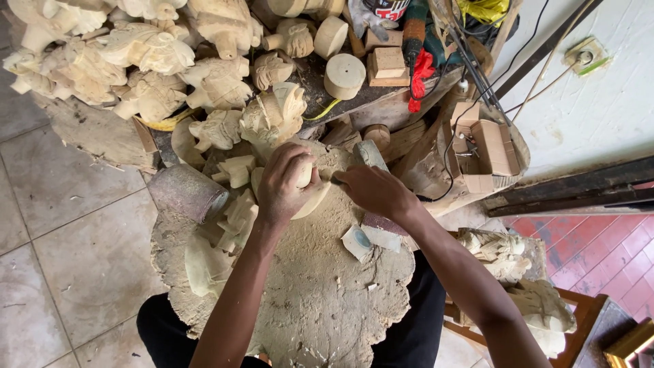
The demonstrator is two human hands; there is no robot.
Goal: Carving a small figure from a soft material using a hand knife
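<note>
left hand (285,182) wrapped tight round a pale wood carving (308,194) near the far edge of the stump (320,300), right hand (371,191) fingers curled shut on a small tool, tip touching the carving, sandpaper roll (187,193) at the stump's left edge

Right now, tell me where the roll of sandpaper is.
In the head view, the roll of sandpaper lies at the left edge of the dusty wood block, left of the left hand, beside pale carved pieces.
</note>
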